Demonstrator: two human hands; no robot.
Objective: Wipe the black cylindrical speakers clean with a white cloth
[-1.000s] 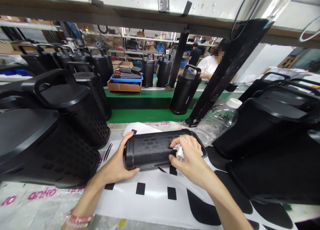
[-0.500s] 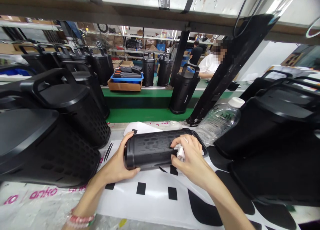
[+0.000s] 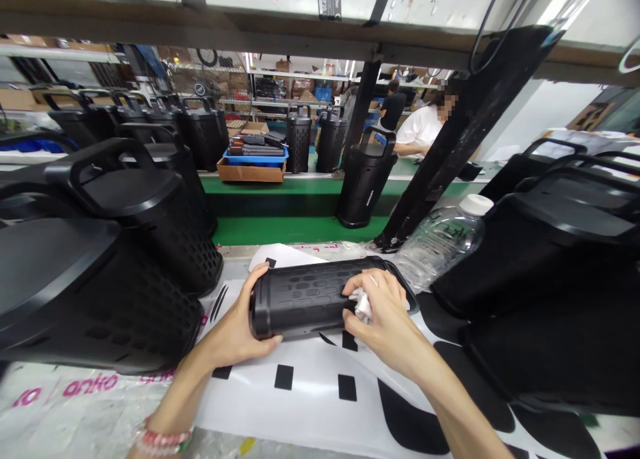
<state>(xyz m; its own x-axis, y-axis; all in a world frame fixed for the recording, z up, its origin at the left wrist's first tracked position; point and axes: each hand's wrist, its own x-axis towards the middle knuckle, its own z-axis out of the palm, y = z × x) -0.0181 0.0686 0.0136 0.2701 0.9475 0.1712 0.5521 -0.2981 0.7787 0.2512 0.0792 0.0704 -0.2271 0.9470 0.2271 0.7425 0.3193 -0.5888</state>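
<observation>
A black cylindrical case (image 3: 310, 296) with an oval-patterned side lies on its side on a white sheet (image 3: 320, 406) with black shapes. My left hand (image 3: 239, 326) grips its left end, thumb at the near edge and fingers at the far one. A crumpled white cloth (image 3: 363, 306) is pinched in my right hand (image 3: 383, 316), which rests against the right part of the case. The handle end of the case points right, partly behind my right hand.
Black cases (image 3: 150, 212) stand close on the left, others (image 3: 555, 279) on the right. A clear bottle (image 3: 440, 242) leans beside a slanted black post (image 3: 465, 132). Beyond are a green conveyor (image 3: 270, 229), a single case (image 3: 367, 182), a cardboard tray (image 3: 253, 172) and people (image 3: 417, 126).
Both hands and the case keep nearly the same places, with only a slight shift of the whole view. The person in white across the conveyor has moved their head a little.
</observation>
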